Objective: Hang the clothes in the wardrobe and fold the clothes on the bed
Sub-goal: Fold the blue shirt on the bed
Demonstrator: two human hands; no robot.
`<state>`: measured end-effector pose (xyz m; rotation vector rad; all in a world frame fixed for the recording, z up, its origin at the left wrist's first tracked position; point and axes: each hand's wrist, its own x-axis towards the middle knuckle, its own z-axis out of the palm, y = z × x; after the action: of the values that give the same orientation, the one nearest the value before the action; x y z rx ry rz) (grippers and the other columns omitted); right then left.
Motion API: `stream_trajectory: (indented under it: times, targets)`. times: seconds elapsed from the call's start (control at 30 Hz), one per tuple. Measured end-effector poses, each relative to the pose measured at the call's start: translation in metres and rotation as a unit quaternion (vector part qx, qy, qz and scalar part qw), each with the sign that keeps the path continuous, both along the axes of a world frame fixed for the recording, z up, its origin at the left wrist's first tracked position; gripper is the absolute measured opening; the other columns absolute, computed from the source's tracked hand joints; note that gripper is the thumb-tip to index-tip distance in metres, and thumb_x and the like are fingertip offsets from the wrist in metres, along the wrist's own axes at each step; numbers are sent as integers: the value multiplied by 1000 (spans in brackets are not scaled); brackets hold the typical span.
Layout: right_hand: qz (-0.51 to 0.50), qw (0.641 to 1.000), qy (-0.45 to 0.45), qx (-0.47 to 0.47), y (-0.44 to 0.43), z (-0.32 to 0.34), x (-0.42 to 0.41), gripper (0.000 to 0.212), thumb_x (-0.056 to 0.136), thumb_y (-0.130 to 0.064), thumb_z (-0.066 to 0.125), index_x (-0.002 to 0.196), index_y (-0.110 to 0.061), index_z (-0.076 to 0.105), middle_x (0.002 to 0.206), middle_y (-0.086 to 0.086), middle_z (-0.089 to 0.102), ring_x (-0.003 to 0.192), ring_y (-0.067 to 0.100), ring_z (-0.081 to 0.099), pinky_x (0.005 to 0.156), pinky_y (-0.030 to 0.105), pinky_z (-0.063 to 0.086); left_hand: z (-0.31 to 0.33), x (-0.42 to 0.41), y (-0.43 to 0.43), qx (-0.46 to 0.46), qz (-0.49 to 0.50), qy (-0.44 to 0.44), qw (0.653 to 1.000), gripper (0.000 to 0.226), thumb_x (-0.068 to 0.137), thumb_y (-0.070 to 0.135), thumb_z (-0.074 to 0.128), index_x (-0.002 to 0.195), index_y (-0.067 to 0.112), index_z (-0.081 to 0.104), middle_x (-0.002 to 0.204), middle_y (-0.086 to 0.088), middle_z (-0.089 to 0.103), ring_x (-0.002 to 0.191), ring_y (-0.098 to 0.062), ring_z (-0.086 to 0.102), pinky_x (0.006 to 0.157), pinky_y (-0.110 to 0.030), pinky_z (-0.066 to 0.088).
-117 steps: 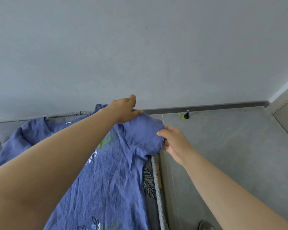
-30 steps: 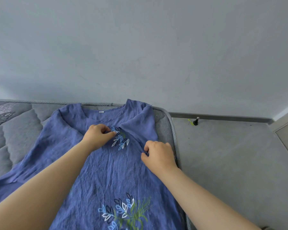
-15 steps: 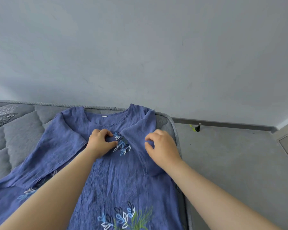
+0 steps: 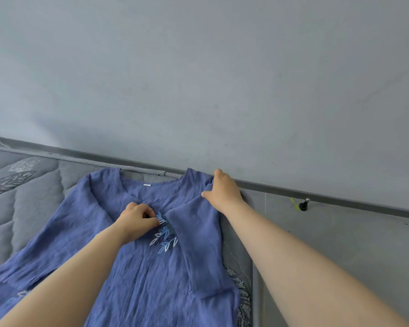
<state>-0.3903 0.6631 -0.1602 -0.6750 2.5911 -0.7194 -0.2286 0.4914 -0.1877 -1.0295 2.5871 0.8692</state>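
the fold-on-the-bed part of the task is under way: a blue garment (image 4: 139, 279) is lying face up and mostly flat on the bed (image 4: 33, 197), its neckline pointing toward the wall (image 4: 198, 79) and its right edge running close to the mattress edge beside the floor (image 4: 340, 244). the right sleeve (image 4: 198, 232) is lying turned inward over the front, forming a long panel beside the embroidered leaves (image 4: 164, 237). the left hand (image 4: 137, 219) is resting on the chest just below the neckline, its fingers (image 4: 151, 214) curled and pinching a small bit of cloth at the top of the leaves. the right hand (image 4: 223, 192) is gripping the right shoulder where the fold begins, thumb lying at the crease and the other fingers curling over the far edge, mostly hidden behind the back of the hand. judging from this, the step in hand is setting and straightening the first side fold. the next move probably calls for smoothing that panel down its length, then bringing the left sleeve, which is spreading out across the mattress, inward to match, keeping both creases parallel before doubling the body up.
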Motion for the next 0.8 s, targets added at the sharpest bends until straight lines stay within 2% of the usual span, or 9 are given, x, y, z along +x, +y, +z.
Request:
stream_trajectory:
  times: [0.1,0.23,0.3,0.4,0.53,0.63,0.7,0.73,0.8]
  targets:
    - [-6,999,28,-27,2,-20,4,40,88,-23,67,120,-9,48,124,9,56,115,30,52,93,44,47,4,2,-4,20,18,16,1000,16,92,19,53,83,20,67,108,-4,57,96,-21,54,80,-29,42]
    - [-2,996,74,-50,9,-36,15,18,92,-17,58,109,-11,57,116,5,62,112,29,54,92,41,45,18,9,-15,58,8,90,994,30,83,-11,47,83,14,64,85,-7,62,76,-22,57,69,-29,48]
    - [-3,995,84,-60,10,-35,19,14,91,-11,53,103,-10,61,113,7,64,109,30,56,90,40,46,25,11,-26,-35,-27,160,986,30,78,-15,47,87,10,63,86,-8,64,81,-26,60,71,-26,43]
    - [4,994,98,-48,9,-32,22,13,92,-10,52,101,-7,61,111,11,64,105,31,57,87,41,48,32,13,-50,-181,-47,228,956,36,79,-12,44,109,2,59,109,-14,59,101,-30,55,85,-31,41]
    - [49,988,142,47,-2,-25,26,19,92,-5,49,110,-6,53,114,13,59,104,33,56,86,43,49,20,27,-82,-243,-53,139,959,67,82,-3,50,145,11,33,148,-12,32,134,-32,32,108,-38,29]
    - [58,982,164,78,-7,-21,27,28,90,2,45,118,-4,43,113,16,59,101,35,58,74,39,46,13,35,-104,-245,27,-10,969,96,84,29,68,154,22,3,161,-10,2,147,-33,4,115,-52,16]
    - [61,980,170,89,-9,-23,28,32,89,2,45,120,-4,40,114,16,59,102,36,58,74,39,46,15,37,-121,-185,100,-28,977,117,74,45,78,153,19,-5,159,-15,9,145,-36,12,113,-56,22]
    - [62,978,173,95,-10,-24,29,32,89,2,46,121,-4,41,115,16,59,104,35,58,76,40,46,15,36,-127,-165,116,-18,979,120,69,48,81,152,15,2,154,-18,21,141,-38,23,110,-54,29]
    - [65,978,171,101,-10,-24,31,30,89,2,48,118,-7,47,116,14,60,104,33,56,80,38,47,14,35,-127,-170,110,21,979,98,65,43,85,137,6,31,135,-20,44,124,-39,43,98,-50,41]
